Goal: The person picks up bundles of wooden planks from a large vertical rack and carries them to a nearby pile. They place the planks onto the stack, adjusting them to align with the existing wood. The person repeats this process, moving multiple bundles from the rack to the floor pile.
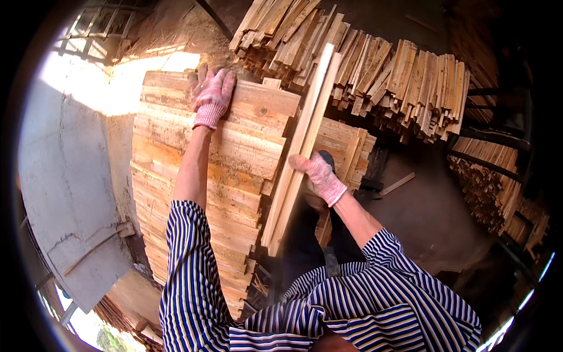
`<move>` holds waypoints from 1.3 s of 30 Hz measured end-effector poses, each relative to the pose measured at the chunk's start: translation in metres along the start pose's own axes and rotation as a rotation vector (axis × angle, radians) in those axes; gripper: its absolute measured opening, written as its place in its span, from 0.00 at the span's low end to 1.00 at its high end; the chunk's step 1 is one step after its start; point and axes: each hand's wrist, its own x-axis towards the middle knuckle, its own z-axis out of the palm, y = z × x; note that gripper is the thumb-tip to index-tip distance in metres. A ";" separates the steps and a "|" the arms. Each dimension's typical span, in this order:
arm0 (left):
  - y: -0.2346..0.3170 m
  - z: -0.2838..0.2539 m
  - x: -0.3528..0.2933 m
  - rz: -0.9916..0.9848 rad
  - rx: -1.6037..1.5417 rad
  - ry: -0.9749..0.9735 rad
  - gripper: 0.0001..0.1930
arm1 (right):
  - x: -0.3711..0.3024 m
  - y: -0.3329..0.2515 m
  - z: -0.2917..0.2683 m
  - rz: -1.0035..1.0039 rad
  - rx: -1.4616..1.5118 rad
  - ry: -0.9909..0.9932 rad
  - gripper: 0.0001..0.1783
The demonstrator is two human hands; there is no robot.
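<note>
glare washing out upper left | floor (440, 217) at right dim | wood strips (316, 111) brightly lit | fisheye-curved edges

A dark brown floor (434, 223) spreads across the right of the room, dim and shadowed — while hard sunlight (149, 66) whitens the dusty ground (176, 28) at the upper left, near a barred frame (91, 37). A flat, pale grey slab (76, 193) lines the left side. Dark rails (497, 139) cross the right — with a thin strip of daylight (531, 293) below them and some greenery (108, 339) at the lower left.
</note>
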 end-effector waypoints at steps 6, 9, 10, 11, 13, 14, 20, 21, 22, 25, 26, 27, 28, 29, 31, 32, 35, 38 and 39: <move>-0.002 0.005 -0.007 -0.141 -0.112 -0.114 0.29 | -0.034 0.009 -0.019 0.161 0.012 0.072 0.36; -0.020 -0.001 -0.016 -0.135 -0.272 -0.057 0.30 | -0.020 0.038 0.029 0.181 0.040 0.084 0.36; -0.008 -0.015 -0.007 -0.207 -0.287 -0.214 0.36 | -0.014 0.039 0.029 0.186 0.101 0.106 0.33; 0.010 -0.028 -0.016 -0.070 -0.320 -0.106 0.33 | -0.012 0.037 0.026 0.204 0.145 0.125 0.30; 0.021 -0.044 -0.053 0.078 -0.298 -0.094 0.36 | -0.023 0.030 0.019 0.195 0.099 0.136 0.25; 0.009 -0.052 -0.074 0.091 -0.243 -0.174 0.43 | -0.028 0.026 0.010 0.178 0.114 0.089 0.23; -0.070 -0.076 -0.329 0.214 -0.080 -0.365 0.59 | -0.097 0.050 -0.018 0.594 0.163 0.106 0.15; -0.078 -0.088 -0.369 0.143 -0.069 -0.469 0.60 | -0.112 0.060 -0.002 0.615 0.125 0.118 0.12; -0.085 -0.102 -0.403 0.071 -0.058 -0.568 0.62 | -0.127 0.069 0.016 0.628 0.084 0.124 0.10; -0.094 -0.131 -0.478 -0.326 -0.078 -0.665 0.65 | -0.169 0.106 0.040 0.774 0.101 0.072 0.16; -0.100 -0.140 -0.502 -0.463 -0.081 -0.692 0.64 | -0.183 0.122 0.047 0.814 0.082 0.013 0.21; -0.106 -0.137 -0.540 -0.630 -0.095 -0.683 0.68 | -0.201 0.132 0.065 0.918 0.159 -0.004 0.23; -0.110 -0.139 -0.560 -0.713 -0.092 -0.693 0.69 | -0.214 0.144 0.073 1.002 0.238 -0.006 0.25; -0.114 -0.140 -0.579 -0.794 -0.090 -0.704 0.69 | -0.225 0.152 0.079 1.148 0.231 0.029 0.28; -0.123 -0.139 -0.614 -0.928 -0.112 -0.743 0.74 | -0.249 0.173 0.101 1.208 0.252 -0.043 0.27; -0.126 -0.141 -0.623 -0.930 -0.110 -0.763 0.74 | -0.255 0.183 0.113 1.209 0.274 -0.088 0.27; -0.126 -0.134 -0.641 -0.917 -0.123 -0.792 0.76 | -0.233 0.209 0.168 1.250 -0.002 -0.044 0.17; -0.128 -0.131 -0.656 -0.930 -0.159 -0.736 0.77 | -0.245 0.200 0.169 1.233 -0.059 -0.108 0.24; -0.127 -0.128 -0.660 -0.926 -0.159 -0.727 0.77 | -0.251 0.201 0.170 1.272 0.125 -0.171 0.23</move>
